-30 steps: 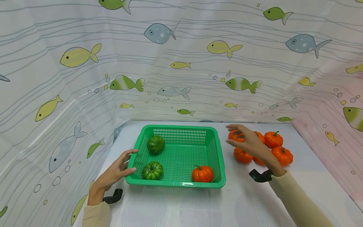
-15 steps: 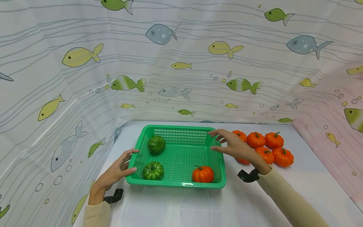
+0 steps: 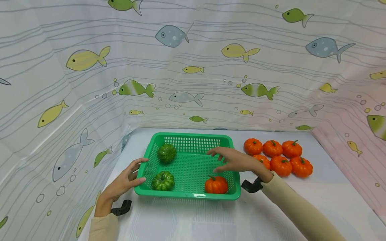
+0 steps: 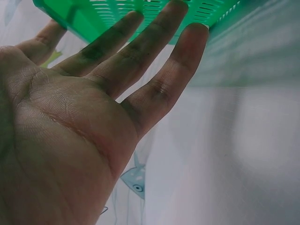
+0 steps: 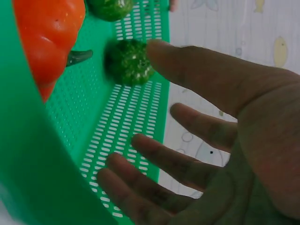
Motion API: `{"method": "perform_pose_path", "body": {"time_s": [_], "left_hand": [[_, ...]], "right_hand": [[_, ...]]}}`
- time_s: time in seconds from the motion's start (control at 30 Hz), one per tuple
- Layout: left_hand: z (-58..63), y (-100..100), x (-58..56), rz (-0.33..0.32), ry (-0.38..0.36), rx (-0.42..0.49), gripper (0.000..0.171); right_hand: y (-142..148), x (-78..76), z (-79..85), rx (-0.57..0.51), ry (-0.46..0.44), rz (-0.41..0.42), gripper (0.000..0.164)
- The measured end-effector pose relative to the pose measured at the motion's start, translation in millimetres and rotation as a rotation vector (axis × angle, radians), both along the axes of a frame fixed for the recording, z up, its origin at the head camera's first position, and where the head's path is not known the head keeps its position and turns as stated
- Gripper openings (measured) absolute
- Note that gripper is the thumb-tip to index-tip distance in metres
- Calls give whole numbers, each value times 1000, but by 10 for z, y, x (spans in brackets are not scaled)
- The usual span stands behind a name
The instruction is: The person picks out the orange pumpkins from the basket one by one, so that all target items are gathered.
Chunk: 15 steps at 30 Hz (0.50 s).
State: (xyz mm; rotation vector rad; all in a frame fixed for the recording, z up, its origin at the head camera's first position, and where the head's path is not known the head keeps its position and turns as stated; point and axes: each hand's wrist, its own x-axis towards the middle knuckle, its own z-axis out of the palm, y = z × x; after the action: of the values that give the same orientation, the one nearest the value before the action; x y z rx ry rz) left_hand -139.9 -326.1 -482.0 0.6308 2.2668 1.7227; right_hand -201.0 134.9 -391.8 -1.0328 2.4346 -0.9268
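A green plastic basket (image 3: 187,195) with slotted walls stands on the white table. Inside it, two green pumpkins lie on the left, one far (image 3: 167,153) and one near (image 3: 163,181), and an orange pumpkin (image 3: 216,184) at the near right. My left hand (image 3: 122,182) is at the basket's left rim, thumb and fingers apart; the left wrist view shows its fingers (image 4: 161,84) extended against the wall. Over the basket's right part hovers my right hand (image 3: 236,160), fingers (image 5: 180,168) spread and nothing between them, just above and behind the orange pumpkin.
To the right of the basket, several orange pumpkins (image 3: 281,165) stand in two rows on the white table (image 3: 265,214). A fish-patterned curtain (image 3: 193,77) encloses the back and both sides.
My right hand has moved left from above the orange pumpkins to over the basket, uncovering the pumpkins behind it. The left hand and the basket have stayed in place.
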Motion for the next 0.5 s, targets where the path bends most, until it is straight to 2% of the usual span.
{"method": "perform_pose_path", "body": {"time_s": [0.1,0.27,0.5], "left_hand": [[0,-1,-1,7,2,-9,66],[5,1,-2,10,1,-14,66],[5,4,-7,4,2,-2,67]], "right_hand": [[-50,3,-28,63,-66,51,63],[-104,1,-81,183,-124,125,64],[-166,20,-84,304,-196,151,61]]}}
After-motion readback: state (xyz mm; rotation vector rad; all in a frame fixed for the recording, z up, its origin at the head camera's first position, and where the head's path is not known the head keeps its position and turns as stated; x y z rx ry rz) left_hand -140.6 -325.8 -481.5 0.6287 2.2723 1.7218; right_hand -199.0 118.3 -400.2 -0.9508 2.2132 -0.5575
